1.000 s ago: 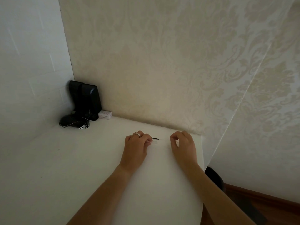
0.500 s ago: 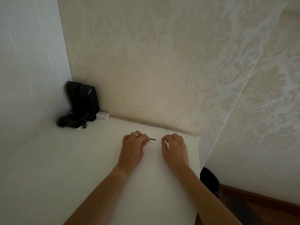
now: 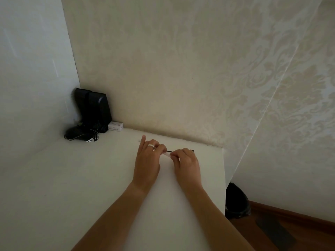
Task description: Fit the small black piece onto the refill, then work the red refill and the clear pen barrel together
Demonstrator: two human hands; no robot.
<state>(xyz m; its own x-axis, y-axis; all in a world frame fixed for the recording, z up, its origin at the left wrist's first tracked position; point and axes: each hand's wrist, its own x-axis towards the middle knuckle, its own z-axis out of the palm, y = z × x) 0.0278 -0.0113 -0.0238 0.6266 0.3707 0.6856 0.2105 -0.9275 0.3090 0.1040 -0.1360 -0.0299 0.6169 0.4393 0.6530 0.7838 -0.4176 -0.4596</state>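
A room in a home, at a corner table.
Cream damask-patterned wallpaper (image 3: pixel 208 73) rises just beyond the hands, black plastic speakers (image 3: pixel 95 109) stand far left, brown wooden flooring (image 3: pixel 299 230) lies lower right.

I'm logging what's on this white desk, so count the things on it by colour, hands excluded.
Black: 3 – upright speaker, low rounded object with cord, thin rod pinched between left hand and right hand.
White: 1 – small box.
Pale: 1 – small piece at the fingertips.
Total: 5
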